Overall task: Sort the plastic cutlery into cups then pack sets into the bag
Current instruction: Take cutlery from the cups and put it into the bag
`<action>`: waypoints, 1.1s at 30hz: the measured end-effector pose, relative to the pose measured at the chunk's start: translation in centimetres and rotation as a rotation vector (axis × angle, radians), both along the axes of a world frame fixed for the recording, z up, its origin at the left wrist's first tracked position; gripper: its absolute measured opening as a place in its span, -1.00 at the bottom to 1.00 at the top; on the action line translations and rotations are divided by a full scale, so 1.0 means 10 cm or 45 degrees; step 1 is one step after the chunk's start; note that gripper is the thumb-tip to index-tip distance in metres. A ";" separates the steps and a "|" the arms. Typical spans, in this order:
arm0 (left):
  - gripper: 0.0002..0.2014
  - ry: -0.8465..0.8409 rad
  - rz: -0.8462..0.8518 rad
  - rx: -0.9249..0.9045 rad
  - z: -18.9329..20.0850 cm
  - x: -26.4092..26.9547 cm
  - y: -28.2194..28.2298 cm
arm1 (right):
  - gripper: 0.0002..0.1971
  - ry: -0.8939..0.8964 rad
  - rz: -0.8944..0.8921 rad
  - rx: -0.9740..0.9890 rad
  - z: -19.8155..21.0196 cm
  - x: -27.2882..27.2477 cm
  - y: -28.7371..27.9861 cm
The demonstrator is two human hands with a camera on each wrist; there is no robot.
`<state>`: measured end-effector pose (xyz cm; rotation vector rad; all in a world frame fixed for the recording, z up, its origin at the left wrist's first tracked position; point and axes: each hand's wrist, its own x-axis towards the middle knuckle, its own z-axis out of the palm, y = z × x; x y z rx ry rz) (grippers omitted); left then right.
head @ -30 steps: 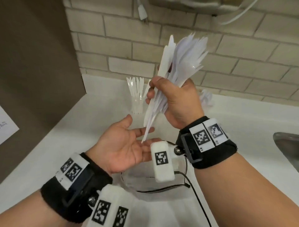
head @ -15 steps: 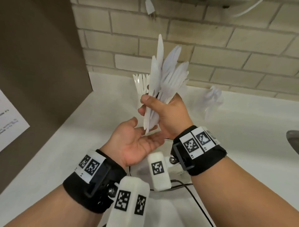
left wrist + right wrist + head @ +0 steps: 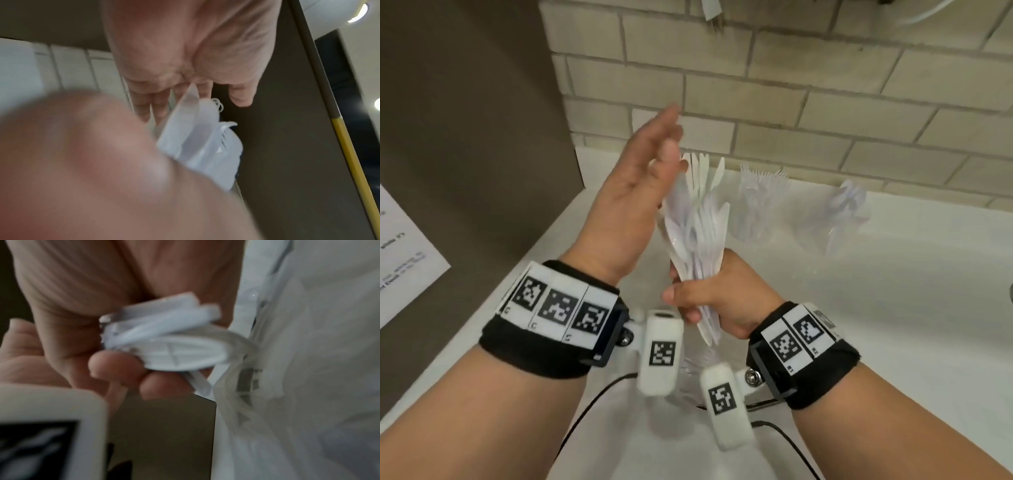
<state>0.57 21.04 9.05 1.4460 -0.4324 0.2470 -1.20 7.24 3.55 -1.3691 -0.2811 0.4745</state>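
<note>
**Squaring up the bundle before the next piece goes to a cup**

My right hand (image 3: 717, 301) holds a mixed bundle (image 3: 697, 236) of white plastic cutlery upright above the near middle of the table (image 3: 893, 308), fingers and thumb curled round the handles low down; the handle ends stick out below my fist, as the right wrist view shows. My left hand (image 3: 633, 205) is flat, fingers straight, its palm against the left side of the fanned tops, gripping nothing.

Three cups stand along the far edge by the brick wall: the knife cup (image 3: 700, 168) just behind the bundle, the fork cup (image 3: 762, 202) to its right, and a third cup (image 3: 847, 212) further right, too blurred to tell its contents. A clear bag (image 3: 298, 386) lies beneath my wrists at the near edge.

I judge I'm tidying the fan so that single pieces can be picked out. To do that well:

- Keep the right grip firm but low, so the tops stay free to slide.
- Press lightly with the flat left palm; smooth plastic will squirt out sideways if I squeeze hard.
- Hold the bundle upright over the table, clear of the cups, so that a dropped piece lands in reach and topples nothing.
- Then pinch one top at a time, reading the shape first, since knives, forks and spoons seem mixed together here.
</note>
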 end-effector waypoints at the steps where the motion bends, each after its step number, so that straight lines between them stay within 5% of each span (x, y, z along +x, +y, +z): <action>1: -0.48 -0.014 -0.020 0.120 0.01 0.01 -0.02 | -0.79 0.033 0.029 -0.008 -0.01 -0.01 0.00; 5: -0.54 0.125 -0.030 0.465 -0.10 0.03 -0.10 | -0.79 0.044 0.026 -0.038 -0.01 0.06 0.00; 8: -0.18 0.356 -0.177 -0.103 -0.29 0.13 0.04 | -0.79 0.086 -0.042 -0.043 0.03 0.13 -0.03; 10: 0.04 0.499 -0.353 -0.241 -0.39 0.13 0.11 | -0.82 0.114 -0.040 0.002 0.08 0.17 -0.04; 14: -0.19 0.637 -0.543 0.142 -0.39 0.02 0.00 | -0.78 -0.065 0.065 -0.134 0.11 0.20 0.09; 19: -0.89 0.640 -0.353 0.057 -0.32 0.09 -0.03 | -0.76 -0.009 0.153 -0.195 0.08 0.26 0.17; 23: -0.90 0.602 -0.171 -0.165 -0.34 0.24 -0.03 | -0.75 0.021 0.088 -0.369 0.04 0.25 0.12; 28: -0.85 0.632 -0.354 -0.132 -0.44 0.27 -0.13 | -0.77 0.076 -0.012 -0.357 0.04 0.29 0.11; 33: -0.77 0.700 -0.328 -0.531 -0.47 0.31 -0.11 | -0.85 -0.279 0.060 -0.787 0.18 0.31 -0.03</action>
